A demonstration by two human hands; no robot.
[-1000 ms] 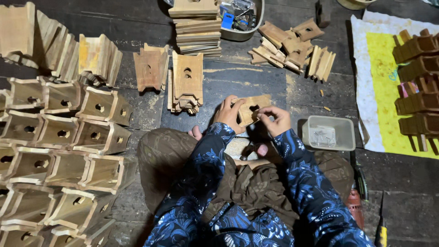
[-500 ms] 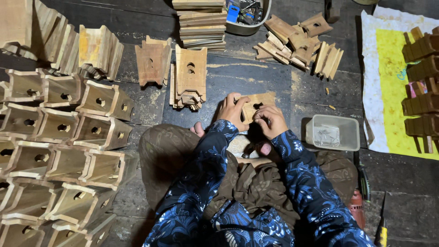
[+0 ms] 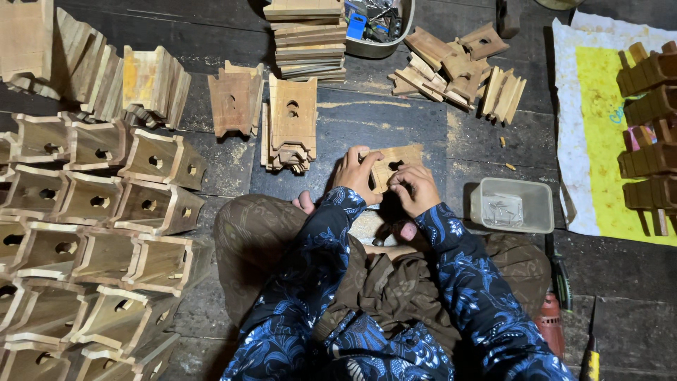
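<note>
Centre of the dark plank floor (image 3: 395, 134), just ahead of the person's crossed legs: a flat wooden panel (image 3: 402, 159) with a round hole, held by both hands. Left hand (image 3: 356, 175) grips the panel's left edge, fingers curled over the top, thumb against its face. Right hand (image 3: 416, 187) sits on the lower right part, fingers bunched and pressed together near the hole; whether they pinch something small there, can't tell. Panel's near edge is hidden behind the hands, so contact with the floor can't be judged.

Around it:
- Upright stack of similar holed panels (image 3: 290, 123) just left of the hands, a second smaller stack (image 3: 235, 99) beside that.
- Rows of assembled wooden boxes (image 3: 106, 212) with round holes fill the left side, close to the left knee.
- Clear plastic tray of nails (image 3: 513, 206) just right of the right hand, not touching.
- Loose pile of cut wood pieces (image 3: 458, 67) further out, right of centre; flat board stack (image 3: 307, 35) and a tub of odds and ends (image 3: 374, 25) at the far edge.
- White and yellow sheet (image 3: 592, 127) far right, carrying dark wooden parts (image 3: 649, 141).
- Red-bodied power tool (image 3: 550, 321) by the right thigh.
</note>
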